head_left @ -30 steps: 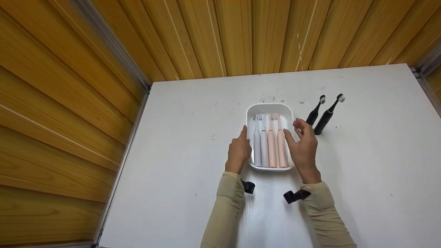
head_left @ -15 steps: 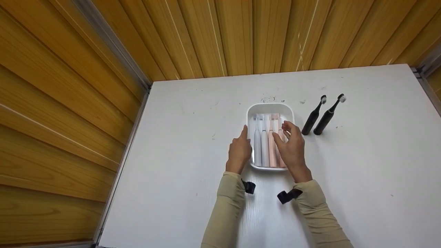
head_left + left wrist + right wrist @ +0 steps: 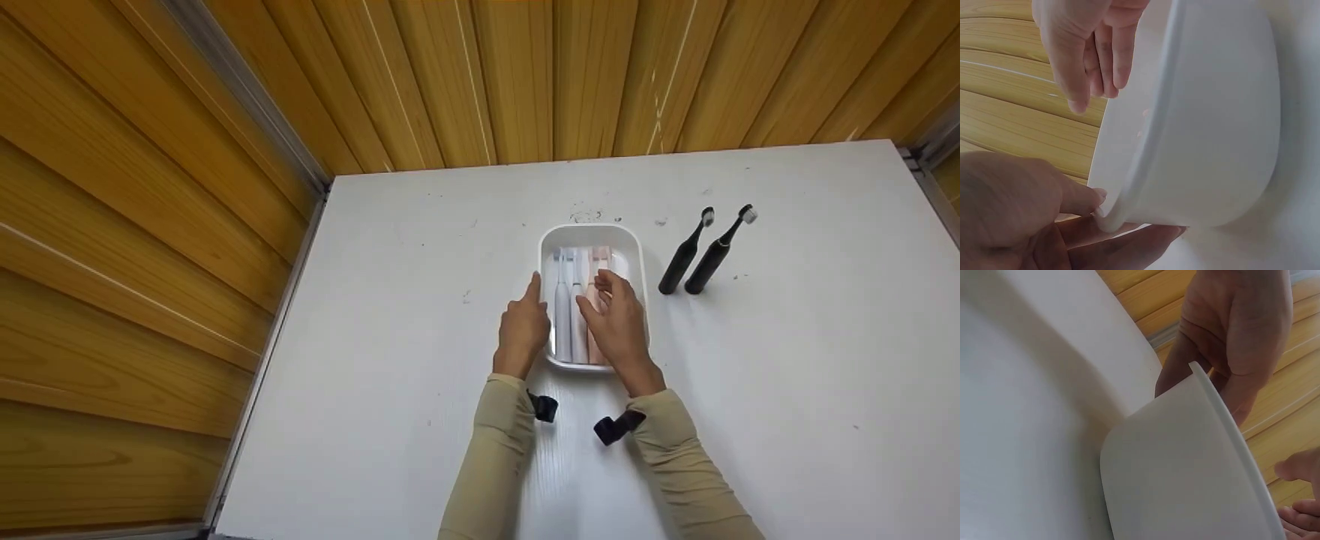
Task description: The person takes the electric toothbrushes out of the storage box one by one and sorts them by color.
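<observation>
A white plastic bin stands on the table, with electric toothbrushes lying side by side in it. Two pale bluish toothbrushes show on the left; pink toothbrushes on the right are partly covered by my right hand. My left hand grips the bin's left wall, thumb inside the rim and fingers outside, as the left wrist view shows. My right hand hovers over the pink toothbrushes, fingers loosely bent, thumb apart, nothing held. In the left wrist view the right hand is above the bin's opening.
Two black electric toothbrushes, one black toothbrush and another black toothbrush, stand upright on the white table to the right of the bin. Wood-look panels rise behind and at the left of the table.
My right hand has moved left, from beside the black toothbrushes across the bin's right rim to above the pink toothbrushes. My left hand has stayed on the bin.
</observation>
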A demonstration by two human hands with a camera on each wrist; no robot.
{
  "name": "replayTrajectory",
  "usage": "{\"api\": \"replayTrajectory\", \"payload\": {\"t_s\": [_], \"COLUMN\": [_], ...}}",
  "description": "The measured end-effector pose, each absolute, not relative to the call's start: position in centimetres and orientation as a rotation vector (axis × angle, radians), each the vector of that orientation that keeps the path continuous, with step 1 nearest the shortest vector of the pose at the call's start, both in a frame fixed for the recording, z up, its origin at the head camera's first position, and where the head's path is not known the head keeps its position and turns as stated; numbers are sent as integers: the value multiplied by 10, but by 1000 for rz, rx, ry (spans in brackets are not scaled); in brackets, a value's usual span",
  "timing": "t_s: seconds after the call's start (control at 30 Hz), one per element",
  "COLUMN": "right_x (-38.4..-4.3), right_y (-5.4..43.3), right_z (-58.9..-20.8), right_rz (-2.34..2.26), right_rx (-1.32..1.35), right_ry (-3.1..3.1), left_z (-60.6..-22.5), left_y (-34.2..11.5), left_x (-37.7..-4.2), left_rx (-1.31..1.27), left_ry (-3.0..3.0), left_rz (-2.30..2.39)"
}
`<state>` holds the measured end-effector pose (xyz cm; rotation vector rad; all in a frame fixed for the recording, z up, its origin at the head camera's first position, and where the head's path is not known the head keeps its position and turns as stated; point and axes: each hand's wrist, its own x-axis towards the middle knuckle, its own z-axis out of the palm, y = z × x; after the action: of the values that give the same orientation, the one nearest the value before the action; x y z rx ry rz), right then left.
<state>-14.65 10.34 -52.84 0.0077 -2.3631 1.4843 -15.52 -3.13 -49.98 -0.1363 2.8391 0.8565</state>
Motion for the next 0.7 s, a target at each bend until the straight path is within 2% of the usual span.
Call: {"api": "replayTrajectory", "payload": {"t_s": [0.7], "right_x": [-156], "right_y": [83], "right_z": [-535], "right_rz": [1456], "right_rx": [58], "right_ry": [-2635], "left_z": [-503], "left_y": [-33], "left_x": [-155], "left_rx": [-86], "left_ry": [2911], "left_rz": [831]}}
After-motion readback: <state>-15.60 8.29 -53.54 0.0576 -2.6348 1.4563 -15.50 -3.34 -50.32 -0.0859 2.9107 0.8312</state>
